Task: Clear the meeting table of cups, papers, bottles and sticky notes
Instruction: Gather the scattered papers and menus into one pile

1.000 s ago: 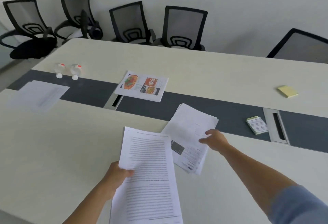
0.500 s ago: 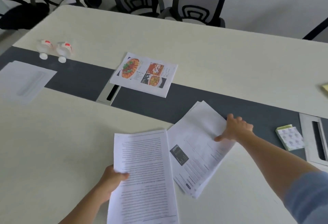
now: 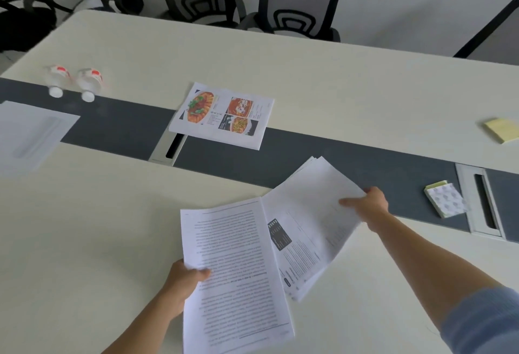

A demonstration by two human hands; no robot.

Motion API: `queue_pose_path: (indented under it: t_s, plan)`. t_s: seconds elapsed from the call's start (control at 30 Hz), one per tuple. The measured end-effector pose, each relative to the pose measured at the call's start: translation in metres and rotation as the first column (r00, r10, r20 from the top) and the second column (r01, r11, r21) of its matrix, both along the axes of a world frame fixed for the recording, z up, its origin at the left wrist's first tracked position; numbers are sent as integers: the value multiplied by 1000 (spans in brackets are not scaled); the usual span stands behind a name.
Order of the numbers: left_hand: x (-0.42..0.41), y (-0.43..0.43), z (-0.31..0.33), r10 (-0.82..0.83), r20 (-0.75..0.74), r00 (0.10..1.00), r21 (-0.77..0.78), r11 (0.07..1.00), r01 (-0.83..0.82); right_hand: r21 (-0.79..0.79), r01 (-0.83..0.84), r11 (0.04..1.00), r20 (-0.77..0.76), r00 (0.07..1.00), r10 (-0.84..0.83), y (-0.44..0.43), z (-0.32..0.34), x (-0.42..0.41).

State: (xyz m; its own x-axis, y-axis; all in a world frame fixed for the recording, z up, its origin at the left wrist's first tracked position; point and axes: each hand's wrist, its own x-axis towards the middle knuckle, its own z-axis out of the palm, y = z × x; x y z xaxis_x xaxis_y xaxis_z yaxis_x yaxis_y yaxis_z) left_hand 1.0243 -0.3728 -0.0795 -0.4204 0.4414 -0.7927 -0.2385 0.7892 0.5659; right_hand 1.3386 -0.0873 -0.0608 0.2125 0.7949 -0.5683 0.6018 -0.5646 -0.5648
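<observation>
Text sheet (image 3: 236, 269) gripped by left hand (image 3: 181, 283), stack (image 3: 311, 207) pinched by right hand (image 3: 369, 207), bottles (image 3: 88, 81) and sticky notes (image 3: 446, 200) nearby

Can't read the print on the text sheet (image 3: 236, 269): too small, and cropped at the bottom. Left hand (image 3: 179, 283): thumb only, fingers tucked beneath. Right hand (image 3: 368, 207): fingertips lost under the paper stack (image 3: 309, 213). By the table's (image 3: 337, 73) left edge, two smeared bottles (image 3: 57, 77), a half-cropped blank sheet (image 3: 31, 131). Yellow sticky pad (image 3: 502, 129) clipped at the right.
</observation>
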Motion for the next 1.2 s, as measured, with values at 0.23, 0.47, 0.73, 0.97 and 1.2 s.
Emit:
queue_pose_path:
  t_s: [0.23, 0.47, 0.73, 0.97, 1.2]
  plan:
    - [-2, -4, 2, -30, 45, 999, 23, 999, 29, -436, 368, 821, -604, 556, -571, -82, -15, -23]
    - [-61, -27, 19, -113, 72, 991, 3, 994, 113, -19, 186, 982, -363, 914, -180, -137, 35, -96]
    - [-158, -54, 25, -44, 194, 980, -6, 999, 46, 49, -78, 996, -615, 783, 91, -163, 113, -138]
    - [-178, -63, 34, -42, 473, 880, 65, 998, 12, -202, -311, 929, -400, 892, 212, -260, 31, -236]
    - [-154, -58, 66, -223, 264, 938, 143, 971, 191, -140, -283, 949, -119, 956, 268, -276, 7, -246]
